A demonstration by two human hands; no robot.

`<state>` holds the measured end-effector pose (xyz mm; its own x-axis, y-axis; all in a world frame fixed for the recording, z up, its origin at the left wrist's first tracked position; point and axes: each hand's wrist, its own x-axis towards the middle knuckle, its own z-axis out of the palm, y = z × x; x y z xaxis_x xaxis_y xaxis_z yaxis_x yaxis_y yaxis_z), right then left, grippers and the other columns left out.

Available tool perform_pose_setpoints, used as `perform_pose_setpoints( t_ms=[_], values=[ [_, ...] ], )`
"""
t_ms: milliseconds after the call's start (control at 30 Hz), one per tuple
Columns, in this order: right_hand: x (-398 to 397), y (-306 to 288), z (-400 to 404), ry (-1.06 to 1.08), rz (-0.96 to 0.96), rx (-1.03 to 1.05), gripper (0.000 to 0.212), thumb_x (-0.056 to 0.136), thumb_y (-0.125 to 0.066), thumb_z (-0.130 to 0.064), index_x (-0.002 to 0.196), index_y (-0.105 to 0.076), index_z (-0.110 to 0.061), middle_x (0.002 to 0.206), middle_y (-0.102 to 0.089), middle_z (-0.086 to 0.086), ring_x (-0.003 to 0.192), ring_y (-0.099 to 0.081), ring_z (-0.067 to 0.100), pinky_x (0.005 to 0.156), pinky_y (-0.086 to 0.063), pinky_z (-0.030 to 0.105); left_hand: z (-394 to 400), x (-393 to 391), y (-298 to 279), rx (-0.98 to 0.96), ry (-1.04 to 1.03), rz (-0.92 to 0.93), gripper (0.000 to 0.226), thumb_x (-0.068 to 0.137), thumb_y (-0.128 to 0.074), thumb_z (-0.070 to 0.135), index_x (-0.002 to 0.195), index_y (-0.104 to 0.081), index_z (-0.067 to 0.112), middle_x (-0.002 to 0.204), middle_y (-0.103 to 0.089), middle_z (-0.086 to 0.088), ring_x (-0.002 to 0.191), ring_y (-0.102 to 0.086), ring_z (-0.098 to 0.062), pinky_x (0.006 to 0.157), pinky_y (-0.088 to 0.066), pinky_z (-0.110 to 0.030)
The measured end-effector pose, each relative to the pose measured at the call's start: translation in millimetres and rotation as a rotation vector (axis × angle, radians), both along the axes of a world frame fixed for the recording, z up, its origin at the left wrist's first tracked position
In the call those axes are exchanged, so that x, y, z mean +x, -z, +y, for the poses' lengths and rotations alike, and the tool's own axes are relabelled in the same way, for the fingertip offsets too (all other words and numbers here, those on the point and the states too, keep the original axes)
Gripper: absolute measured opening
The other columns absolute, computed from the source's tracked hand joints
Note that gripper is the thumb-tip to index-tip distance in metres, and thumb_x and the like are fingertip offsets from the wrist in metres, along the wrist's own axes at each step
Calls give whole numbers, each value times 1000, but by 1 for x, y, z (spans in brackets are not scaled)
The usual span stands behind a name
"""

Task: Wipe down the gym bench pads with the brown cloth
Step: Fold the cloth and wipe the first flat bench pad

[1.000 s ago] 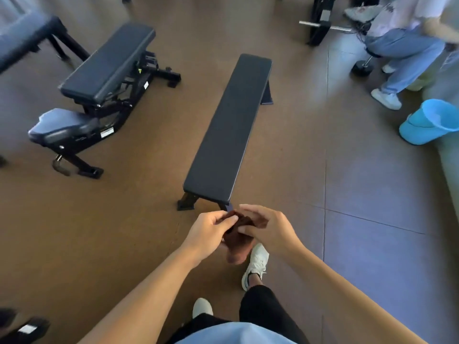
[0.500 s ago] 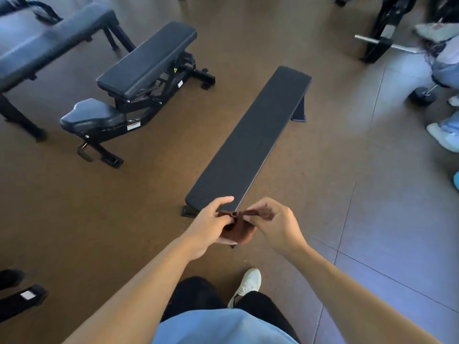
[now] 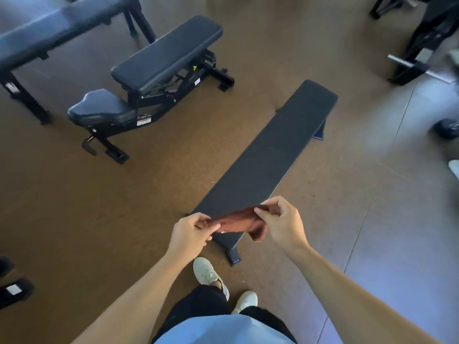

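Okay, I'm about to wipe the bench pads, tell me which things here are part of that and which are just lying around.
Part of the job:
brown cloth, stretched between left hand and right hand
flat bench
adjustable bench
long bench at the back left

Just lying about:
barbell rack, top right
dark floor pieces, left edge

Nothing here reads as words. The adjustable bench (image 3: pixel 159 78) at far left carries a small yellow warning triangle (image 3: pixel 195 68) on its frame, plus white stickers (image 3: pixel 143 122) low on the frame near its seat, their print too small to make out.
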<state>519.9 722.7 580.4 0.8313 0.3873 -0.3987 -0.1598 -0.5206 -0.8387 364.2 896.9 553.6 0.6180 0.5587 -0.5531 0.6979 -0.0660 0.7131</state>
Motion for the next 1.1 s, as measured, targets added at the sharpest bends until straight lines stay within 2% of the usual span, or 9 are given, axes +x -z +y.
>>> perform_pose_setpoints(
  t_ms=[133,267,400,533,700,833,967,1033,1100],
  values=[
    [31,1,47,-108,-33,-27,13,93,-78,-11,89,-67,-16,72,-76,-3,71,-69,-1,68,-48,13,50,28,6,157,-36,-81,20,79,-88,24,89,-71,23,96,-67,9,88,-67,-5,71,-51,-15],
    [64,3,85,-251,-44,-32,23,93,-76,-3,88,-65,-22,80,-79,-6,88,-77,15,81,-57,32,83,56,2,55,-142,-112,18,79,-86,10,87,-70,12,102,-73,10,95,-70,-5,78,-56,-21],
    [91,25,111,-321,-41,1,32,87,-79,7,83,-69,-24,90,-79,-15,90,-76,5,83,-60,21,97,72,19,11,-264,-159,19,83,-80,0,81,-62,6,102,-76,7,97,-73,-9,82,-58,-23],
    [112,85,117,-413,12,-65,28,89,-81,-1,83,-72,-28,89,-78,-10,85,-75,9,81,-59,22,83,73,79,-60,-418,-141,28,81,-78,-10,75,-55,6,100,-79,2,97,-75,-9,85,-60,-28],
    [125,206,86,-573,135,-264,29,88,-78,2,82,-71,-25,84,-77,-13,77,-72,4,73,-53,14,15,67,204,-174,-573,-24,31,77,-80,-12,74,-54,4,99,-78,-2,98,-75,-13,85,-60,-31],
    [134,295,51,-714,198,-425,31,83,-82,-1,76,-71,-29,75,-74,-16,70,-67,-4,66,-46,10,-57,66,292,-287,-621,105,34,79,-76,-14,74,-52,9,94,-77,-1,98,-75,-18,79,-57,-21],
    [142,342,52,-818,178,-445,35,82,-78,2,81,-70,-32,82,-75,-13,75,-66,-5,67,-44,9,-90,73,329,-270,-665,194,28,81,-83,9,75,-60,23,76,-73,2,71,-68,-8,65,-47,-17],
    [141,356,69,-814,139,-393,34,85,-79,-2,84,-70,-35,87,-75,-14,80,-66,-3,70,-46,10,-84,76,337,-226,-719,148,26,83,-82,11,81,-60,24,75,-71,1,67,-65,-8,65,-50,-22],
    [134,363,88,-741,65,-278,28,91,-78,-10,92,-70,-37,96,-74,-18,90,-66,-2,78,-50,11,-66,79,341,-164,-804,79,22,88,-78,11,96,-61,21,83,-72,3,70,-66,-1,66,-51,-16]
  ],
)
